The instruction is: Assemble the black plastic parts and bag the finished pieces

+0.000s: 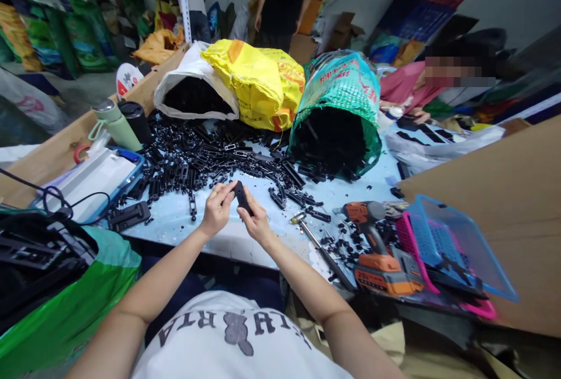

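Observation:
Just above the table's near edge, both my hands are closed on one small black plastic part (242, 198), long and narrow. My left hand (217, 208) pinches its upper left end with the fingertips. Along its right side, my right hand (255, 215) grips it between thumb and fingers. Its exact kind cannot be made out. Beyond my hands spreads a heap of loose black plastic parts (210, 154), several with slots. To the right of my right hand lies a hammer (322, 247), and past it stands an orange and black cordless drill (377, 250).
White (199, 113), yellow (254, 84) and green (337, 98) sacks lie at the back. A blue tray (127, 177), a pale green flask (116, 125) and a dark cup (135, 122) are left. Plastic baskets (464, 239) stand right; a green bag (100, 274) sits nearby. Other people are beyond.

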Demonstrator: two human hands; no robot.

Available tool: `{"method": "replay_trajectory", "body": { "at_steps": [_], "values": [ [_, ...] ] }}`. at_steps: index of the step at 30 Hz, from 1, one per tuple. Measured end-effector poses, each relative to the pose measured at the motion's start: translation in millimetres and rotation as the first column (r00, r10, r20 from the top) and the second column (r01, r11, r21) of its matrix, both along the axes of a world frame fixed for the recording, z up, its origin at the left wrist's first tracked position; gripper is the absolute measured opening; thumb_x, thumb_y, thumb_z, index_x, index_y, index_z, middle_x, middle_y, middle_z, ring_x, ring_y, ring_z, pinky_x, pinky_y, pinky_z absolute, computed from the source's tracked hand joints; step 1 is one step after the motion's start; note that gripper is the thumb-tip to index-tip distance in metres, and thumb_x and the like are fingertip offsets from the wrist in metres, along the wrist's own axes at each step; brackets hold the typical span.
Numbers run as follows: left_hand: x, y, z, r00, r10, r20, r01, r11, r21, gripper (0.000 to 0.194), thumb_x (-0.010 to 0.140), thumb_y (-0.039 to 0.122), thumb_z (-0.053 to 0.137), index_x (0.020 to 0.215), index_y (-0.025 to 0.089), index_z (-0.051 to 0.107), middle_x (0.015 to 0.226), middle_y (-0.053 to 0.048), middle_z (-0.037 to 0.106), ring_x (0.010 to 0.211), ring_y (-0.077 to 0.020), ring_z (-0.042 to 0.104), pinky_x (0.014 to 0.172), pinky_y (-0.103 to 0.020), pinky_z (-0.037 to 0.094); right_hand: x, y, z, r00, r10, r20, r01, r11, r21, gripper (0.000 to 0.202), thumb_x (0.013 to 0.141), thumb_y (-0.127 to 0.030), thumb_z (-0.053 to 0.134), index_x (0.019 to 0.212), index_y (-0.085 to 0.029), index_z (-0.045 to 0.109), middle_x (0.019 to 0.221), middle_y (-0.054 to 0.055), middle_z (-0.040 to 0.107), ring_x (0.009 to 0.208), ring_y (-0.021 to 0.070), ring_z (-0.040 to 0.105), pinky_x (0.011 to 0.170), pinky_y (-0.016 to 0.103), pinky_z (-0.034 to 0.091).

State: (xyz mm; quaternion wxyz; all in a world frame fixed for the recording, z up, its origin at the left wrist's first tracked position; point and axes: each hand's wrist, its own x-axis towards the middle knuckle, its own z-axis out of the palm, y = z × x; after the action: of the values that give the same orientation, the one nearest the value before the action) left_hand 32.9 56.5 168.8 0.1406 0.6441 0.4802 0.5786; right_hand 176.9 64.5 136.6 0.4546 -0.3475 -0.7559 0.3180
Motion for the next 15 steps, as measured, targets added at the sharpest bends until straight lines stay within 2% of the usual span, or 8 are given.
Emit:
{"method": "replay_trajectory", "body": {
  "at_steps": [2, 4, 5, 7, 9, 10, 13, 15],
  "values": [
    [-2.1, 5.1, -8.5, 1.000, -0.012, 0.005, 0.013, 0.997, -0.080, 0.031, 0.091, 0.031, 0.040, 0.112, 0.018, 0.059, 0.095, -0.008, 0.060, 0.086, -0.0150, 0.057, 0.076, -0.029, 0.049, -0.7, 3.8, -7.8, 1.000, 0.003, 0.024, -0.001, 0.997, -0.071, 0.058, 0.089, -0.042, 0.046, 0.141, -0.026, 0.028, 0.111, 0.008, 0.057, 0.068, 0.0125, 0.055, 0.066, 0.029, 0.051],
    [0.1, 6.9, -25.4, 0.994, 0.048, 0.100, -0.023, 0.971, -0.239, 0.033, 0.090, 0.035, 0.040, 0.114, 0.018, 0.057, 0.094, -0.008, 0.061, 0.081, -0.0153, 0.060, 0.072, -0.029, 0.051, 0.8, 16.8, -17.9, 0.991, 0.077, 0.113, -0.060, 0.987, -0.149, 0.056, 0.090, -0.043, 0.043, 0.141, -0.028, 0.028, 0.107, 0.006, 0.059, 0.064, 0.0110, 0.055, 0.064, 0.028, 0.051],
    [2.4, 5.9, -36.7, 0.978, 0.107, 0.178, -0.040, 0.938, -0.345, 0.036, 0.090, 0.036, 0.039, 0.117, 0.017, 0.054, 0.090, -0.007, 0.062, 0.073, -0.0146, 0.061, 0.066, -0.028, 0.051, 2.4, 28.2, -22.8, 0.974, 0.126, 0.187, -0.095, 0.982, -0.166, 0.053, 0.090, -0.043, 0.042, 0.140, -0.028, 0.031, 0.103, 0.004, 0.060, 0.065, 0.0114, 0.056, 0.066, 0.029, 0.051],
    [7.7, -0.1, -62.3, 0.910, 0.244, 0.335, -0.020, 0.832, -0.554, 0.042, 0.090, 0.038, 0.039, 0.125, 0.015, 0.045, 0.078, -0.005, 0.061, 0.054, -0.0120, 0.058, 0.053, -0.026, 0.050, 7.2, 61.5, -29.5, 0.915, 0.164, 0.368, -0.118, 0.983, -0.144, 0.049, 0.090, -0.044, 0.042, 0.135, -0.026, 0.040, 0.101, 0.004, 0.061, 0.077, 0.0140, 0.058, 0.076, 0.031, 0.049],
    [11.5, -9.6, -87.5, 0.842, 0.345, 0.416, 0.027, 0.742, -0.670, 0.048, 0.087, 0.038, 0.043, 0.128, 0.013, 0.038, 0.077, -0.003, 0.059, 0.049, -0.0113, 0.058, 0.049, -0.026, 0.050, 13.0, 105.8, -29.2, 0.824, 0.060, 0.563, -0.027, 0.997, -0.067, 0.045, 0.090, -0.042, 0.042, 0.131, -0.022, 0.046, 0.108, 0.007, 0.059, 0.095, 0.0172, 0.056, 0.087, 0.031, 0.044],
    [12.3, -14.8, -98.4, 0.828, 0.372, 0.420, 0.027, 0.722, -0.692, 0.050, 0.086, 0.037, 0.045, 0.129, 0.014, 0.036, 0.080, -0.003, 0.058, 0.051, -0.0115, 0.059, 0.050, -0.026, 0.050, 16.0, 129.9, -26.1, 0.757, -0.025, 0.653, 0.054, 0.998, -0.025, 0.044, 0.092, -0.041, 0.040, 0.131, -0.020, 0.046, 0.114, 0.009, 0.056, 0.103, 0.0179, 0.053, 0.091, 0.030, 0.041],
    [11.2, -28.6, -121.7, 0.868, 0.377, 0.322, -0.045, 0.707, -0.706, 0.051, 0.083, 0.035, 0.048, 0.127, 0.012, 0.037, 0.078, -0.002, 0.057, 0.059, -0.0136, 0.062, 0.060, -0.027, 0.050, 23.9, 196.5, -9.7, 0.534, -0.198, 0.822, 0.246, 0.966, 0.074, 0.043, 0.095, -0.033, 0.032, 0.133, -0.017, 0.041, 0.126, 0.011, 0.050, 0.117, 0.0191, 0.044, 0.097, 0.028, 0.035],
    [9.1, -35.3, -130.0, 0.909, 0.348, 0.231, -0.105, 0.726, -0.680, 0.050, 0.082, 0.034, 0.048, 0.125, 0.011, 0.040, 0.074, -0.002, 0.057, 0.067, -0.0153, 0.062, 0.069, -0.030, 0.049, 27.9, 229.2, 0.5, 0.467, -0.215, 0.858, 0.288, 0.954, 0.082, 0.042, 0.094, -0.028, 0.032, 0.133, -0.013, 0.041, 0.125, 0.014, 0.050, 0.117, 0.0210, 0.044, 0.097, 0.029, 0.034]
  ]
}}
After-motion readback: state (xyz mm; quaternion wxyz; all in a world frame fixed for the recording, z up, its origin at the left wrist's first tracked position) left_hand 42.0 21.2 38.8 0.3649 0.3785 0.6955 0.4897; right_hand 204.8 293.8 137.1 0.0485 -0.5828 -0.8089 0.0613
